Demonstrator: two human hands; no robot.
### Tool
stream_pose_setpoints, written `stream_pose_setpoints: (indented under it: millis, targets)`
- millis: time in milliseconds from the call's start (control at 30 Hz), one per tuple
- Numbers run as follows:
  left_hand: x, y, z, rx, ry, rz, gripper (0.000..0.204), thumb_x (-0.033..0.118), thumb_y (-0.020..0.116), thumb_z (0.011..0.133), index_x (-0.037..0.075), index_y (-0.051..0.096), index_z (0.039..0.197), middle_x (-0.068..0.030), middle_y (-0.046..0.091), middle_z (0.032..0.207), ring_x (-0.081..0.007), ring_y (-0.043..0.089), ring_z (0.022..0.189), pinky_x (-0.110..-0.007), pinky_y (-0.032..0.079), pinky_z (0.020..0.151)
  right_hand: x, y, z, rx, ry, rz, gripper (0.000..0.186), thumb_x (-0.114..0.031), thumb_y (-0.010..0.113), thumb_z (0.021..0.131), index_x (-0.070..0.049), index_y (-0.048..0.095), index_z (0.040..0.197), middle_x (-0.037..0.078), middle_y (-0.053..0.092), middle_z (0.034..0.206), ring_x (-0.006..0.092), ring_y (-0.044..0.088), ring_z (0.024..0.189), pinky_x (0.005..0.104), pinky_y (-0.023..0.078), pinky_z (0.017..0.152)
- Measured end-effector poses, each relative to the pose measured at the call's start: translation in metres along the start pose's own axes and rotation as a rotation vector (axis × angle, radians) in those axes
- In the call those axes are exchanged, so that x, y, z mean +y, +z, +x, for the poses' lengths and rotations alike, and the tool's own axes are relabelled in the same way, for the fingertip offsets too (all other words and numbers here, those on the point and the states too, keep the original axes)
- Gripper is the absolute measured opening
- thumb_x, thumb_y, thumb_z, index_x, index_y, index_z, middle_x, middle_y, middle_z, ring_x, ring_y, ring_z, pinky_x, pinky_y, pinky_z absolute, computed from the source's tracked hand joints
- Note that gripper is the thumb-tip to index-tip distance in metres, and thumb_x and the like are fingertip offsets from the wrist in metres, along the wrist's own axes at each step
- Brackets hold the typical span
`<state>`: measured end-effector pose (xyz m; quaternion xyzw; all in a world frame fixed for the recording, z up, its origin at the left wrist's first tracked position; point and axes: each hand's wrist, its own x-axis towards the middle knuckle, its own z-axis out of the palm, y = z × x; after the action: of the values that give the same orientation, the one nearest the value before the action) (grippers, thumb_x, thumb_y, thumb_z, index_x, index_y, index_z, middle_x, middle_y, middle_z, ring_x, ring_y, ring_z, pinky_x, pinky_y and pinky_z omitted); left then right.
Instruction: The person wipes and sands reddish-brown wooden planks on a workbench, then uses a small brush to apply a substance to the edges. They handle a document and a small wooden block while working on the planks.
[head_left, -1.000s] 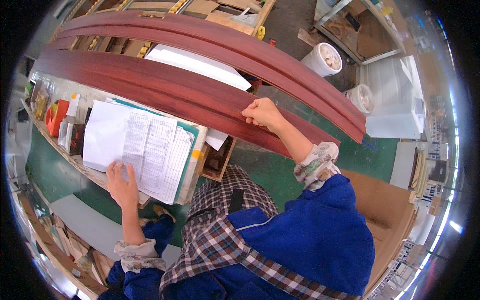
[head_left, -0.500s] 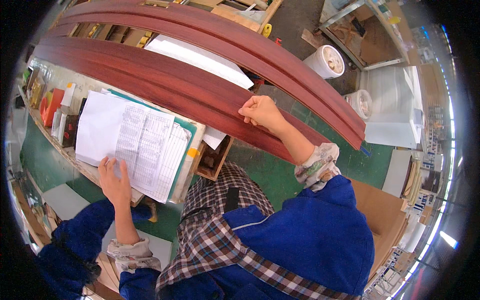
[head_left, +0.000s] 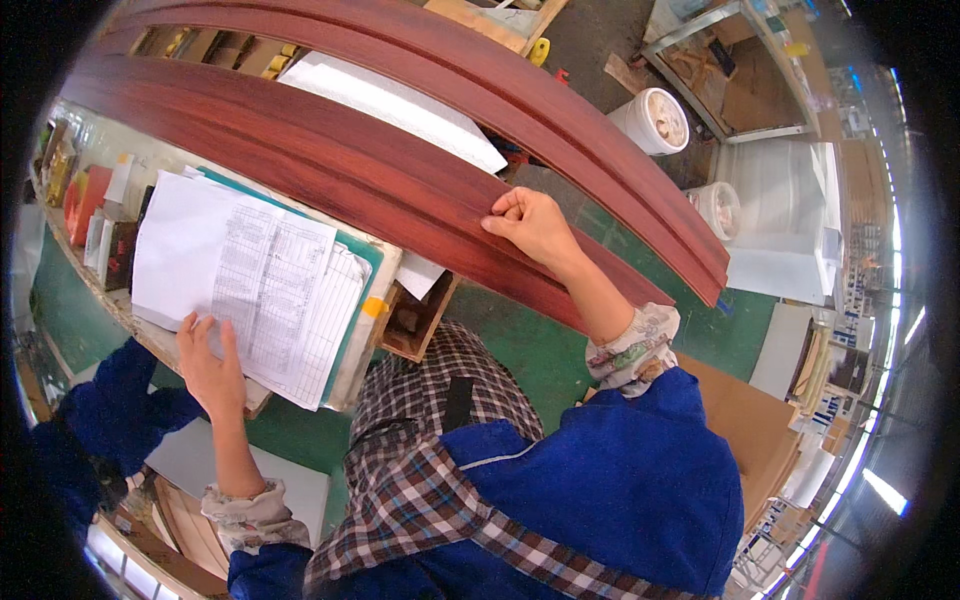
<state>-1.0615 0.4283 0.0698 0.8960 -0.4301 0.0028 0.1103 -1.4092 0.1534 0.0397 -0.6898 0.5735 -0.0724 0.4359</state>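
Observation:
Loose white papers (head_left: 180, 235), one with a printed table, lie over a teal folder (head_left: 361, 262) on the bench. My left hand (head_left: 213, 372) rests with spread fingers at the near edge of these papers. Beyond them runs a long reddish-brown wood-grain board (head_left: 300, 145), with a similar grooved board (head_left: 560, 140) behind it. Over the nearer board, towards its right part, is my right hand (head_left: 532, 228). Its fingers are curled into a pinch. Whatever may be between them is hidden; whether the hand touches the board is hard to tell.
A small wooden box (head_left: 412, 325) sits beside the folder, close to my apron. White buckets (head_left: 636, 125) stand on the floor past the boards. Small boxes and a red item (head_left: 88, 205) are on the bench's left end. Another person's blue sleeve (head_left: 115, 415) shows at lower left.
The view has shifted slightly, moving the bench and papers a little to the left. My right hand has tilted a bit, still pinched; my left hand stays at the papers.

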Motion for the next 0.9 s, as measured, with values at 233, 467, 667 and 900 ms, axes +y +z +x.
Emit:
stream_pose_setpoints:
  millis: [233, 467, 667, 900]
  targets:
    - [-0.003, 0.000, 0.000, -0.008, -0.008, -0.029, 0.030, 0.025, 0.059, 0.089, 0.000, 0.061, 0.106, -0.0143, 0.052, 0.125, -0.0327, 0.053, 0.111, -0.039, 0.042, 0.092, -0.023, 0.005, -0.005, -0.001, 0.041, -0.093, 0.032, -0.030, 0.076, 0.074, -0.004, 0.063, 0.087, 0.009, 0.064, 0.074, 0.0223, 0.062, 0.070, 0.0357, 0.048, 0.065]
    - [-0.006, 0.001, 0.000, 0.006, 0.006, -0.068, 0.030, 0.026, 0.058, 0.090, 0.001, 0.060, 0.107, -0.0139, 0.052, 0.125, -0.0327, 0.053, 0.111, -0.039, 0.042, 0.092, -0.015, -0.002, -0.011, -0.014, -0.043, -0.182, 0.027, -0.026, 0.075, 0.076, -0.004, 0.061, 0.081, 0.012, 0.064, 0.074, 0.0257, 0.062, 0.071, 0.0375, 0.048, 0.065]
    - [-0.003, 0.000, 0.002, -0.016, -0.032, -0.035, 0.033, 0.028, 0.058, 0.091, 0.000, 0.060, 0.108, -0.0127, 0.052, 0.127, -0.0308, 0.052, 0.113, -0.038, 0.042, 0.093, -0.013, 0.004, 0.005, -0.006, -0.116, -0.041, 0.027, -0.025, 0.074, 0.076, -0.002, 0.060, 0.077, 0.013, 0.064, 0.074, 0.0254, 0.062, 0.070, 0.0368, 0.048, 0.064]
    - [-0.005, 0.002, 0.000, -0.029, -0.080, 0.014, 0.033, 0.027, 0.058, 0.091, 0.000, 0.061, 0.109, -0.0120, 0.053, 0.127, -0.0307, 0.052, 0.115, -0.038, 0.042, 0.093, -0.013, -0.001, -0.004, -0.105, -0.067, -0.112, 0.029, -0.024, 0.075, 0.076, -0.001, 0.057, 0.074, 0.014, 0.062, 0.070, 0.0243, 0.061, 0.066, 0.0358, 0.047, 0.061]
